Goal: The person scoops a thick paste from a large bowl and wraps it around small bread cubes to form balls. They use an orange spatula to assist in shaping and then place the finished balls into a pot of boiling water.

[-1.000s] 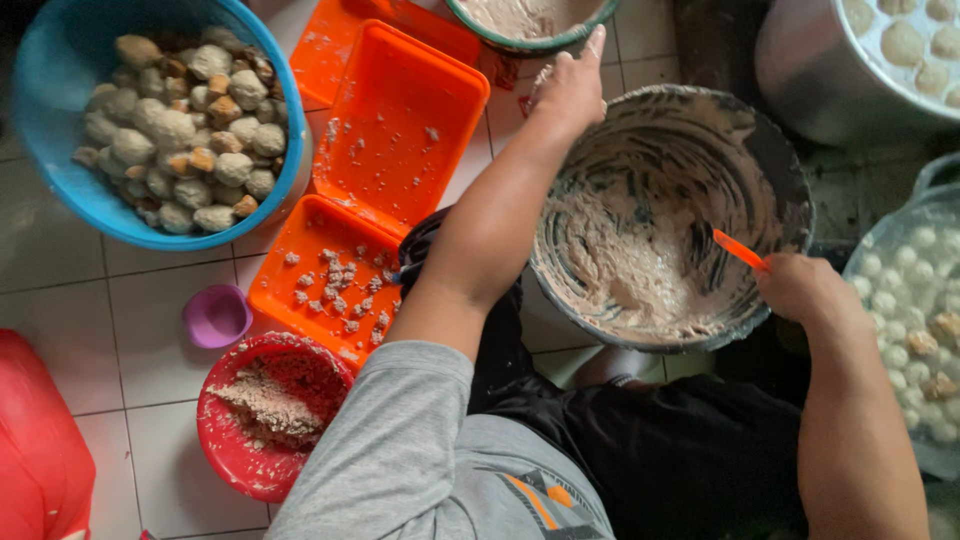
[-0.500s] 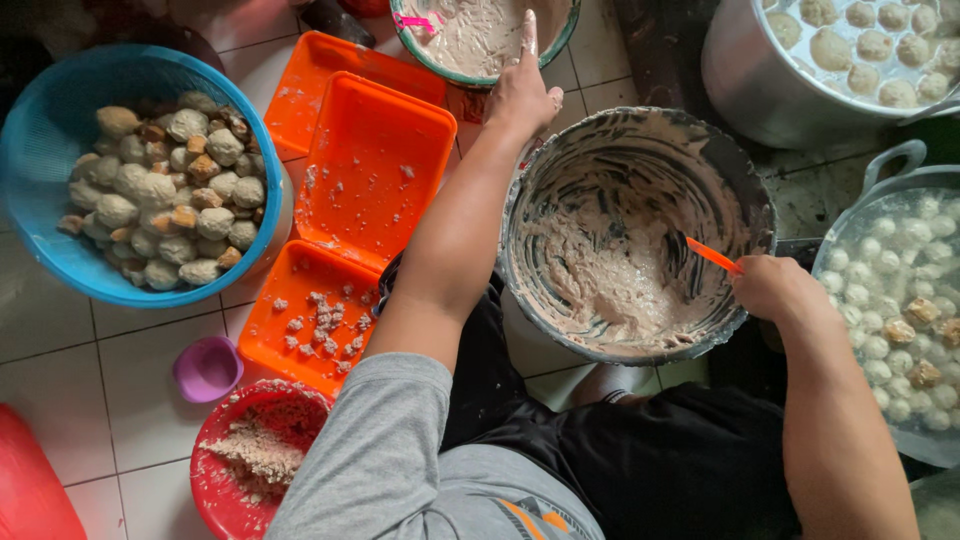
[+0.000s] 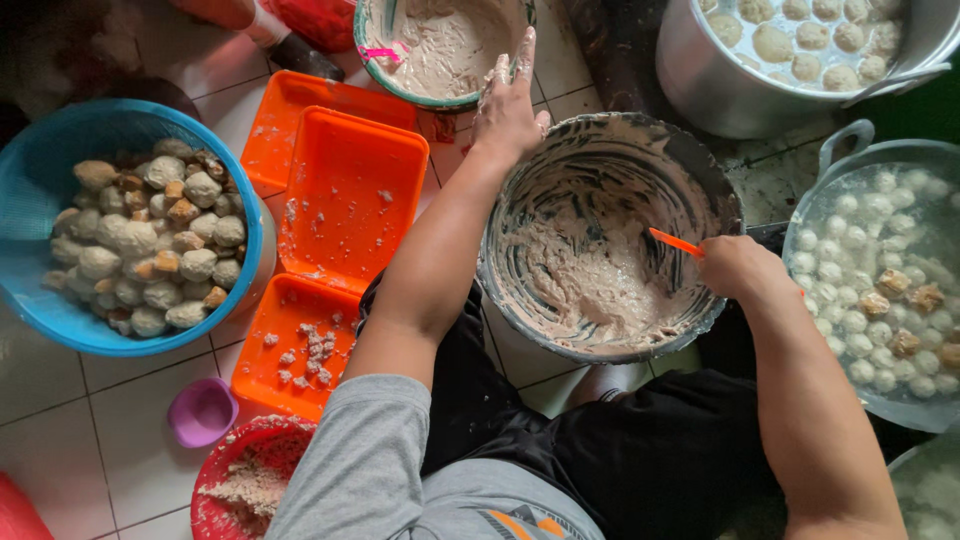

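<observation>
**Scraping paste bowl, left hand bracing rim**

Left to right:

- Blue round plastic basket (image 3: 40, 190) on the white tiled floor (image 3: 60, 400), heaped with pale and browned balls. Near it a small purple plastic cup (image 3: 202, 410) and a red plastic colander (image 3: 215, 480) holding crumbly mix.
- Three orange rectangular plastic trays (image 3: 350, 190), overlapping; the nearest one carries small white bits. Looks like they sit within reach of the left arm as a staging row.
- Green-rimmed round bowl of pale paste (image 3: 440, 50) at top centre.
- Left hand (image 3: 508, 110): open, fingers spread and smeared with paste, resting on the far rim of the big round metal bowl smeared with grey-beige paste (image 3: 610, 240). Likely steadying the bowl.
- That bowl sits on the floor between the person's knees; most of the remaining paste is gathered toward the near right wall.
- Right hand (image 3: 738, 268): closed around a thin orange-handled utensil (image 3: 675, 242), tip pointing into the bowl. Hand is at the bowl's right rim, just above the paste.
- Far right: tall metal pot (image 3: 700, 70) and a handled pan of water (image 3: 880, 290), both with pale balls floating.
</observation>
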